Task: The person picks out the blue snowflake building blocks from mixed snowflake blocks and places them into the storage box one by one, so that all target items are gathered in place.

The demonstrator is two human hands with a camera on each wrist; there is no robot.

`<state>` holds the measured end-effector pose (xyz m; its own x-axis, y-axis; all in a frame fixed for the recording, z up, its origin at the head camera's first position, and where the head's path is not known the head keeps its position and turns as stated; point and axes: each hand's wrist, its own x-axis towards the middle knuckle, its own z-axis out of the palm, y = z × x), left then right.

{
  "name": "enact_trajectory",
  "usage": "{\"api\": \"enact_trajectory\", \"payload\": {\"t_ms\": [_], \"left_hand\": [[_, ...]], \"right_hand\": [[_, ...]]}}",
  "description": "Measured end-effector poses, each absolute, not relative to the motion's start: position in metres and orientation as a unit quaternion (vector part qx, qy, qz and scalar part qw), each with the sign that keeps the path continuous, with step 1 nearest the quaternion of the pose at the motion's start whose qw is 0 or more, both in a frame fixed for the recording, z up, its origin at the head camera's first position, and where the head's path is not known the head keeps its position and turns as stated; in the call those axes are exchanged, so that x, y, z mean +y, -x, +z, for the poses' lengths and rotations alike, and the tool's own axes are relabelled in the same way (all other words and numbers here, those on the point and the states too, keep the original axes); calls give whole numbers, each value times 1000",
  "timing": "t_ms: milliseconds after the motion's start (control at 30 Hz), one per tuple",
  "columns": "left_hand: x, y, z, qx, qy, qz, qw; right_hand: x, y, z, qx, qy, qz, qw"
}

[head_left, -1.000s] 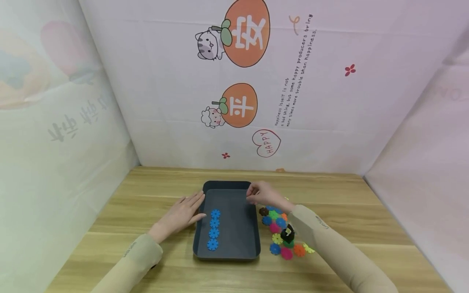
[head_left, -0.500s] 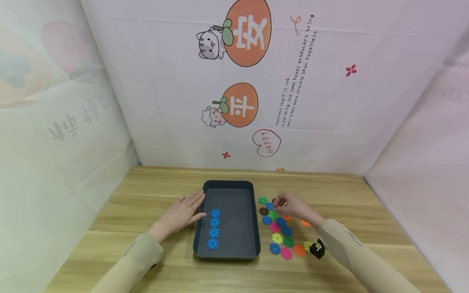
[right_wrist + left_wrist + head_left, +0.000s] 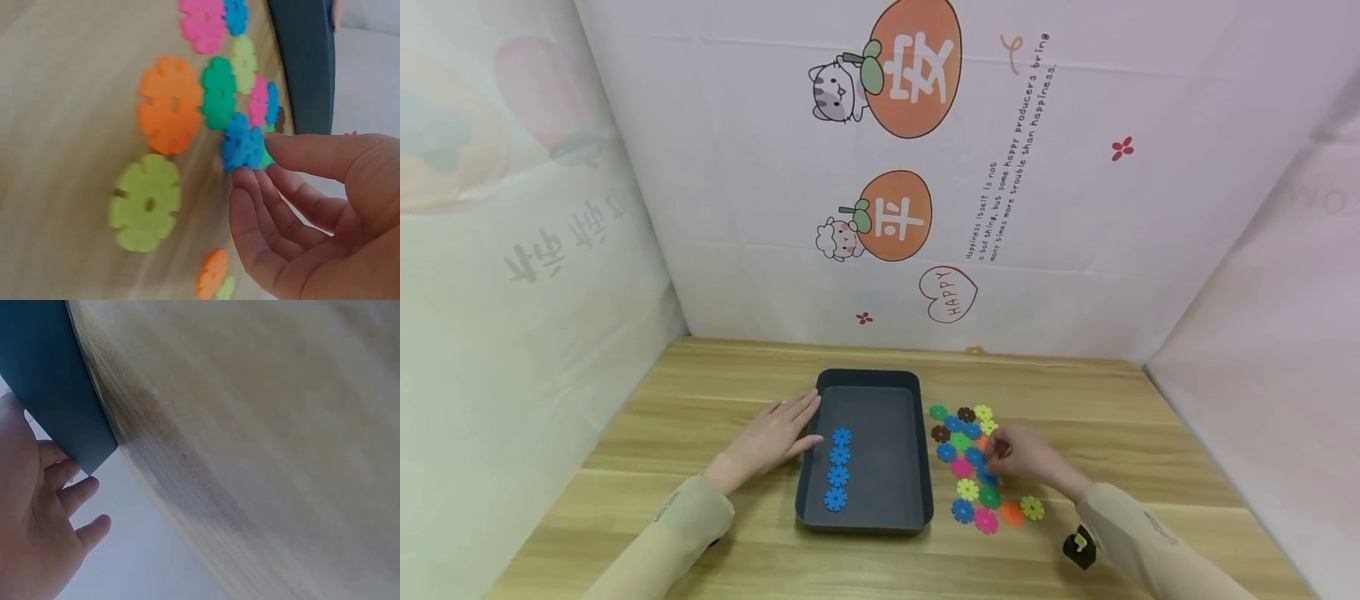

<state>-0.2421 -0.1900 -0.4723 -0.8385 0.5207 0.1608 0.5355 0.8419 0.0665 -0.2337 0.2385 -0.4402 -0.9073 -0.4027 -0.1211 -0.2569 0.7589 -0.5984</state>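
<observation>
My left hand [image 3: 771,437] rests with straight fingers on the left rim of a dark grey tray [image 3: 887,500]. In the left wrist view its fingers [image 3: 78,495] lie against the tray's corner. Four-in-line is how several blue snowflake discs [image 3: 838,476] stand inside the tray, along its left side. To the right of the tray, my right hand [image 3: 1022,454] reaches down over the loose discs. In the right wrist view a gap shows between thumb and fingertips, right beside two overlapping blue snowflake discs [image 3: 236,142]; the fingertips seem to touch one.
Loose snowflake discs lie right of the tray: green [image 3: 990,497], pink [image 3: 987,522], orange [image 3: 1012,513], yellow [image 3: 1032,508] and brown [image 3: 941,433] among them. A printed white cloth [image 3: 1037,308] hangs behind the wooden table [image 3: 722,575].
My right hand has gone from above the tray's right rim to the loose discs, then nearer to me over the blue ones. The left hand has stayed on the tray.
</observation>
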Motion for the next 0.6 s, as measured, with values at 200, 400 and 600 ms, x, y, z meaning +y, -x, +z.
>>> {"api": "enact_trajectory", "payload": {"t_ms": [200, 400, 600], "left_hand": [[-189, 243, -473, -957, 276, -54, 69], [-190, 243, -472, -957, 278, -54, 68], [-190, 242, -472, -957, 278, -53, 68]], "right_hand": [[240, 227, -443, 925, 166, -315, 131], [241, 223, -445, 923, 155, -325, 137], [243, 222, -448, 922, 151, -329, 138]]}}
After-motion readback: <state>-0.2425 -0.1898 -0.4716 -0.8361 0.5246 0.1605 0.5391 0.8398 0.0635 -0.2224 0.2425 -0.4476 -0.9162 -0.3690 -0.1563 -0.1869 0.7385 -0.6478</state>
